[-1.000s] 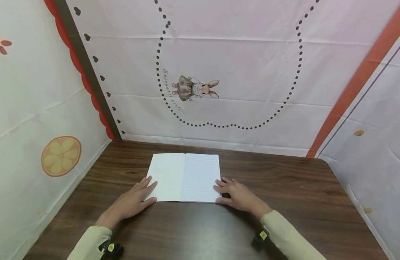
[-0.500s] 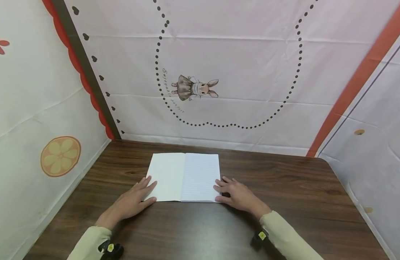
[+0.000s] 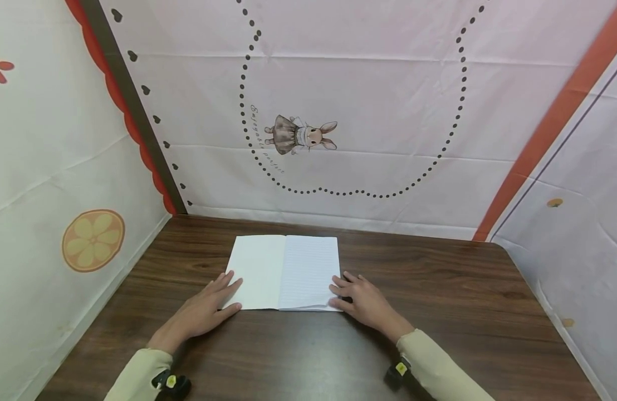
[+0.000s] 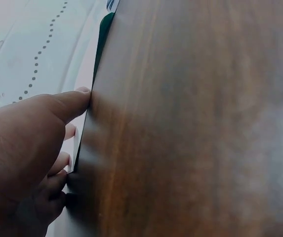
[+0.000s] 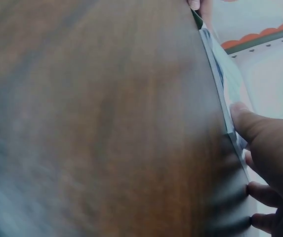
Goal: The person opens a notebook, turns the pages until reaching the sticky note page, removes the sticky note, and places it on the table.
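A notebook (image 3: 308, 264) lies spread on the wooden table, its left side blank and its right page ruled. At its lower left corner my left hand (image 3: 200, 314) rests with fingers extended, thumb and fingertips on the blank side. My right hand (image 3: 366, 301) lies along the right edge, thumb on the ruled page near the bottom corner. There the page's lower edge bows slightly upward. In the right wrist view the thumb of my right hand (image 5: 274, 153) touches the raised page above the page stack (image 5: 213, 64). A dark green cover edge (image 4: 101, 42) shows in the left wrist view.
The brown table (image 3: 439, 312) meets a printed cloth wall (image 3: 388, 111) at the back. Further cloth panels stand at left and right. A dark wrist-worn camera (image 3: 173, 384) sits at the left cuff, another (image 3: 398, 374) at the right.
My right thumb has moved slightly inward and up on the ruled page, and that page's bottom edge has lifted a little. The left hand stays where it was.
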`<state>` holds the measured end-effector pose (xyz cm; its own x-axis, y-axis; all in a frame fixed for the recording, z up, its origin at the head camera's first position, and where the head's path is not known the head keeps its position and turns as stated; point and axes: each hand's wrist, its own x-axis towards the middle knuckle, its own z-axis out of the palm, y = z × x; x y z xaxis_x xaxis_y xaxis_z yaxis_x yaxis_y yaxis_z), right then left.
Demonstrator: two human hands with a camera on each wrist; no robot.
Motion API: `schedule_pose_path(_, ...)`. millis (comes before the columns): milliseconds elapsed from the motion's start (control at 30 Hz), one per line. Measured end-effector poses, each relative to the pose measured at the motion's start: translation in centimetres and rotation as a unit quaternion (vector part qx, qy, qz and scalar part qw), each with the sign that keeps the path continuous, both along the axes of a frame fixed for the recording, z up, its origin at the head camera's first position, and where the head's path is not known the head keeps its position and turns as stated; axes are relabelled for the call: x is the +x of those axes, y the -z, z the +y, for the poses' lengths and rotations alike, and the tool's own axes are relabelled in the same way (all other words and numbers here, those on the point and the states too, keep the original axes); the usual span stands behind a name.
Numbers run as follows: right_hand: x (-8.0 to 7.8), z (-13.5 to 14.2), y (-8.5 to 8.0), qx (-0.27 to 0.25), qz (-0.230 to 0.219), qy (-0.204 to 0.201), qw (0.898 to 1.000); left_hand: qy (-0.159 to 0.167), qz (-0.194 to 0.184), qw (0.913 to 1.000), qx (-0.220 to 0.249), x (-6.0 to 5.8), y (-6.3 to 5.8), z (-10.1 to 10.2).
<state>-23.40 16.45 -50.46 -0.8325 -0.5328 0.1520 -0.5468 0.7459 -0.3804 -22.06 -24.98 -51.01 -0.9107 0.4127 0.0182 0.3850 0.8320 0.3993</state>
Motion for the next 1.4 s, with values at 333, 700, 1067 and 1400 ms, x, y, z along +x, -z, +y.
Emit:
schedule_pose_path(333, 0.1, -0.2, -0.1, -0.014, -0.015, 0.004, 1.0, -0.002, 0.005, 0.9997, -0.024, -0.6, -2.1, 1.2)
schedule_pose_path(700, 0.1, -0.2, -0.2, -0.008, -0.035, 0.013, 0.999, 0.029, 0.166, 0.9776, -0.126, -0.7, -6.4, 7.4)
schedule_pose_path(1067, -0.3, -0.3, -0.1, 0.008, -0.029, 0.014, 0.999, 0.211, 0.262, 0.9357, -0.107, -1.8, -4.6, 14.6)
schedule_pose_path(1400, -0.2, 0.0, -0.3, 0.003, -0.03, 0.0, 1.0, 0.242, 0.257, 0.9296, -0.106, -2.6, -1.6, 17.5)
